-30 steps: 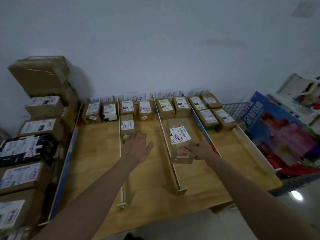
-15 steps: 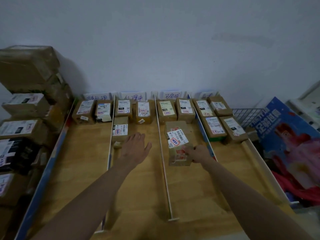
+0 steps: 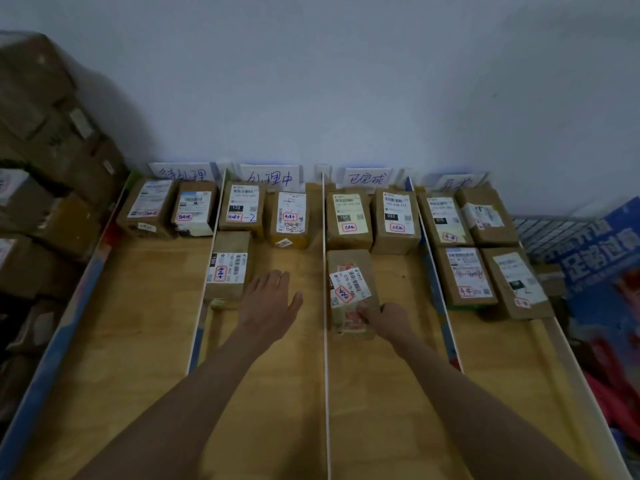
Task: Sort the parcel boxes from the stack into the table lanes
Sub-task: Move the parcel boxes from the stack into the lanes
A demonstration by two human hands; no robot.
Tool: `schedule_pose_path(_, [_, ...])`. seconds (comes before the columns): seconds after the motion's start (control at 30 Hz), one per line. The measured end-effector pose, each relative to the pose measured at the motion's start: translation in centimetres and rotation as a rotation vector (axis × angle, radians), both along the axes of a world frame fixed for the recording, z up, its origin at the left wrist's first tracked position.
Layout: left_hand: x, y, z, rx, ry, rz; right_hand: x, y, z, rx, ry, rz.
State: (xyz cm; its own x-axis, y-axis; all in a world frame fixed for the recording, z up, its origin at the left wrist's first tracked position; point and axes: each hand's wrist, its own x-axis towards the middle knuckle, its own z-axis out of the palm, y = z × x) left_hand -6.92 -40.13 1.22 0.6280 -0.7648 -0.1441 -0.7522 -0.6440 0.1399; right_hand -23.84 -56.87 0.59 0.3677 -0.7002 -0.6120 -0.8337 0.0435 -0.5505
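Two hands are working: the right hand (image 3: 388,320) is holding a box (image 3: 349,289) to slide it up its lane; the left hand (image 3: 268,303) is hovering flat, holding nothing.

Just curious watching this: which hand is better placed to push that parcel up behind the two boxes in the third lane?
The right hand, probably. Its fingers already grip the near end of the parcel in that lane. The left hand lies open over the second lane, beyond the white divider.
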Motion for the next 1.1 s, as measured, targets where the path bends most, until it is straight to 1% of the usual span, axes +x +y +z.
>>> schedule_pose_path(0.17, [0.7, -0.7, -1.8, 0.027, 0.018, 0.029, 1.6, -1.0, -1.3, -0.019, -0.008, -0.024])
schedule_pose_path(0.33, [0.3, -0.1, -2.4, 0.041, 0.036, 0.030, 2.0, -1.3, -1.8, -0.037, 0.021, 0.021])
schedule_pose_path(0.43, [0.1, 0.6, -2.0, 0.039, 0.049, 0.025, 1.8, -1.0, -1.1, 0.006, 0.005, -0.003])
schedule_pose_path(0.53, [-0.3, 1.8, -0.8, 0.020, 0.059, 0.021, 1.5, -0.2, 0.8, -0.030, 0.008, -0.002])
schedule_pose_path(0.7, [-0.6, 4.6, 2.9, -0.006, 0.020, 0.005, 0.4, 1.4, 5.0, -0.190, -0.015, 0.083])
schedule_pose_path(0.83, [0.9, 6.7, 6.6, -0.027, -0.078, -0.008, 0.1, 3.4, 8.8, -0.424, -0.041, 0.227])
schedule_pose_path(1.0, [0.3, 11.8, 9.5, -0.034, -0.132, 0.015, 0.1, 9.5, 12.3, -0.700, -0.047, 0.410])
schedule_pose_path(1.1, [-0.6, 16.3, 10.3, -0.038, -0.156, 0.042, 0.6, 14.3, 13.2, -0.768, -0.064, 0.505])
